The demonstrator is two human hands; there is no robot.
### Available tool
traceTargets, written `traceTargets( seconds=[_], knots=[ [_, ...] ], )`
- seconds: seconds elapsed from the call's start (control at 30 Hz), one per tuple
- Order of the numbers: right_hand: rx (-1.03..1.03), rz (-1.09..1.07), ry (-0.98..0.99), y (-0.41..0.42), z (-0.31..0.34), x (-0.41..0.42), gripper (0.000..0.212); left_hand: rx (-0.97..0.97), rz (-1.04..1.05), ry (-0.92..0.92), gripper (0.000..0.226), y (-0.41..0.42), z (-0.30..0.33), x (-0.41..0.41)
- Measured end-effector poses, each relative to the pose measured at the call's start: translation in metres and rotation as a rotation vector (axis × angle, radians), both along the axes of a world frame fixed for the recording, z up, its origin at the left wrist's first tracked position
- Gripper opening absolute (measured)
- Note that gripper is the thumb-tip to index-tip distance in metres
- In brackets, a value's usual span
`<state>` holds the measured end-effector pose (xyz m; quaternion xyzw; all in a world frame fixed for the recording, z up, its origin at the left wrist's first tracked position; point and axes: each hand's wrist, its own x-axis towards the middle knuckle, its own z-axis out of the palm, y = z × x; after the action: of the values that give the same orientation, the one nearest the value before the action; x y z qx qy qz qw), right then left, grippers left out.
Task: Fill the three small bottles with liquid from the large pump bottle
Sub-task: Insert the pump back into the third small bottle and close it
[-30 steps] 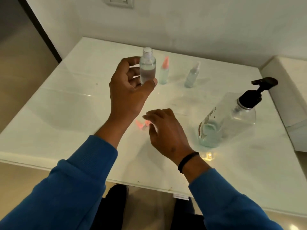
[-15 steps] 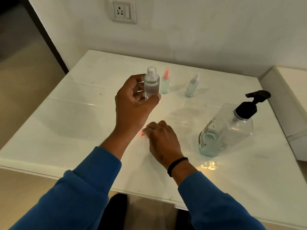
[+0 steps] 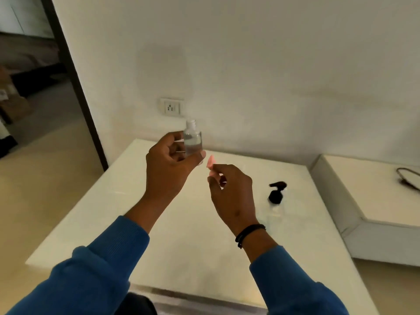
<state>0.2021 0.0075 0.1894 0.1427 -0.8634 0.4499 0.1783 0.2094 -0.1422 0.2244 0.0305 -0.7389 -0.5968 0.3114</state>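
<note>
At the upper left is a dark door frame [image 3: 75, 87]. In the centre, the left hand [image 3: 169, 165] grips a small bottle [image 3: 192, 142], uncapped and upright, above the white surface [image 3: 141, 219]. Just to its right, the right hand [image 3: 231, 192] pinches a pink cap [image 3: 210, 162]. Further right, the pump bottle [image 3: 276, 193] is blurred. A wall socket [image 3: 172, 106] is behind the small bottle.

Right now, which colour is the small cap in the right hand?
Pink small plastic cap, head view.

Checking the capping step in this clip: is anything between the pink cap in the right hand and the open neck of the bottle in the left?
Nothing visible. The pink cap, pinched by the right hand, sits just right of the small bottle gripped by the left hand, below its open neck.
</note>
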Motion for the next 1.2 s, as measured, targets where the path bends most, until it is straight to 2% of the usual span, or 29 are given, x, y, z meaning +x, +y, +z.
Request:
traceTargets(
  seconds=[0.17,0.23,0.27,0.37,0.4,0.47,0.53,0.83,1.2],
  knots=[
    [-0.135,-0.051,0.065,0.016,0.11,0.015,0.022,-0.06,-0.047,0.041,0.048,0.009,0.06,0.031],
    [-0.213,-0.066,0.087,0.025,0.157,0.024,0.015,-0.068,-0.076,0.051,0.051,0.013,0.084,0.042],
    [-0.26,-0.06,0.1,0.03,0.181,0.029,0.009,-0.072,-0.09,0.054,0.052,0.016,0.098,0.048],
    [-0.4,-0.038,0.09,0.045,0.246,0.042,0.02,-0.095,-0.123,0.069,0.05,0.022,0.134,0.065],
    [-0.448,-0.019,0.076,0.051,0.264,0.047,0.017,-0.098,-0.132,0.081,0.05,0.024,0.144,0.069],
    [-0.548,0.024,0.067,0.062,0.3,0.061,0.012,-0.116,-0.131,0.121,0.055,0.029,0.166,0.081],
    [-0.637,0.062,0.073,0.071,0.33,0.073,0.016,-0.125,-0.129,0.158,0.061,0.035,0.186,0.093],
    [-0.709,0.145,0.221,0.086,0.399,0.12,0.017,-0.194,-0.257,0.26,0.063,0.067,0.23,0.128],
    [-0.662,0.208,0.297,0.083,0.414,0.15,0.018,-0.269,-0.231,0.347,0.066,0.081,0.248,0.153]
  ],
)
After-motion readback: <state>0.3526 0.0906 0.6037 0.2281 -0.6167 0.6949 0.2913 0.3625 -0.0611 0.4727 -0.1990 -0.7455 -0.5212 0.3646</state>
